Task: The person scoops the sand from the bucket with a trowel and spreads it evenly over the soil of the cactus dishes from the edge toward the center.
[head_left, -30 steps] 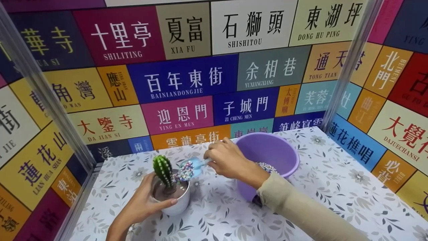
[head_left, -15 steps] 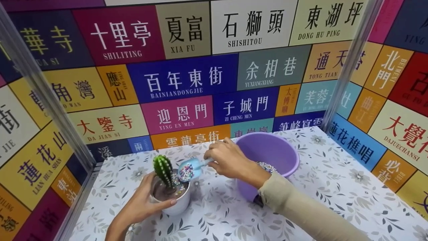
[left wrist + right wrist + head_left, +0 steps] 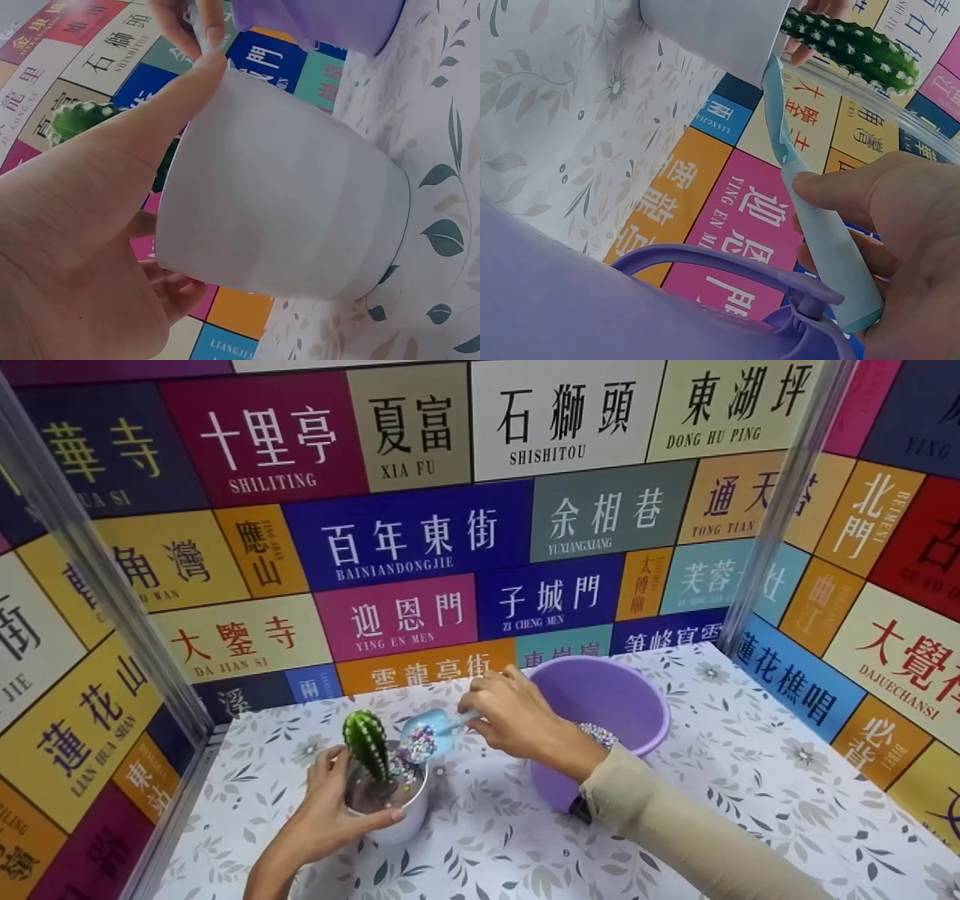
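My left hand [image 3: 330, 802] grips a white pot [image 3: 285, 187] by its rim, thumb on the near side and fingers round the far side. A green cactus [image 3: 366, 744] with white spots stands in it, in brownish soil sprinkled with coloured beads on the right. Fingers and thumb of my right hand [image 3: 517, 716] hold the handle of a light blue scoop [image 3: 832, 255]. The scoop's blade, carrying multicoloured beads [image 3: 421, 741], tips over the pot's right rim. In the right wrist view the blade meets the rim beside the cactus [image 3: 855, 52].
A purple bucket [image 3: 630, 705] with more small beads [image 3: 598, 733] inside stands right of the pot, partly behind my right forearm. Its handle [image 3: 720, 259] shows in the right wrist view. Leaf-patterned cloth [image 3: 480, 840] covers the table, with colourful lettered panels [image 3: 420, 532] behind.
Beads have slid from the scoop into the pot, and more now lie on the soil's right side. The scoop tilted back, then forward again. The left hand and pot shifted slightly.
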A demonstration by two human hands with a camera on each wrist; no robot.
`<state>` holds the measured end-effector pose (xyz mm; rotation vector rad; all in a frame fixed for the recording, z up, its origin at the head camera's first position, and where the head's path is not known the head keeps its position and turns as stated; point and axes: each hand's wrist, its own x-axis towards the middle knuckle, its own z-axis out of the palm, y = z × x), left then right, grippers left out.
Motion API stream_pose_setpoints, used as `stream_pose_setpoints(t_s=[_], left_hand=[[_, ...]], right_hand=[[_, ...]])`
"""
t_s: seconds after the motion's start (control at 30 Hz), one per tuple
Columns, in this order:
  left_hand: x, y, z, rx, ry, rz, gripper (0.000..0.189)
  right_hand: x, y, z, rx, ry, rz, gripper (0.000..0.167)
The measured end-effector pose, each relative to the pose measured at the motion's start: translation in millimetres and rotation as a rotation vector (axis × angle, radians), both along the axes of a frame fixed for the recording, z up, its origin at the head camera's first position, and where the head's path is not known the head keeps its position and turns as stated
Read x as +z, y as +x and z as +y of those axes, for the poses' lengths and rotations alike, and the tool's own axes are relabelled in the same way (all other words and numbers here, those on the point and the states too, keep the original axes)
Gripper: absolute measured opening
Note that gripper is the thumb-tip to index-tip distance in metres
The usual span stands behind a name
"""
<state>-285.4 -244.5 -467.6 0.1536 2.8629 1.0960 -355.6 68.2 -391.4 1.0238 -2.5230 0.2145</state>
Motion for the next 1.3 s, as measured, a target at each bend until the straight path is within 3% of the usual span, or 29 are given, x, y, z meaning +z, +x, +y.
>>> stream_pose_setpoints(t_s=[0.23, 0.57, 0.7, 0.87, 1.07, 1.3], left_hand=[[-4.3, 0.3, -5.3, -0.105, 0.135, 0.046, 0.126], [-1.6, 0.2, 4.1, -0.012, 0.026, -0.021, 0.138], [-2.3, 0.0, 4.1, -0.026, 0.022, -0.010, 0.136], [-0.1, 1.3, -2.4, -0.068, 0.081, -0.019, 0.135], [2.1, 1.5, -1.1, -0.054, 0.071, -0.028, 0.136], [0.0, 2.5, 4.5, -0.034, 0.038, 0.012, 0.136]], right_hand=[[0.0, 0.0, 0, -0.007, -0.021, 0.002, 0.016], [-2.3, -0.4, -1, -0.020, -0.030, 0.050, 0.014], [-3.2, -0.5, -2, -0.022, -0.040, 0.098, 0.014], [-2.7, 0.7, -2, -0.030, -0.042, 0.124, 0.014], [-1.9, 0.7, -2, -0.040, -0.048, 0.105, 0.016], [-3.1, 0.9, 0, 0.007, -0.069, 0.109, 0.015]])
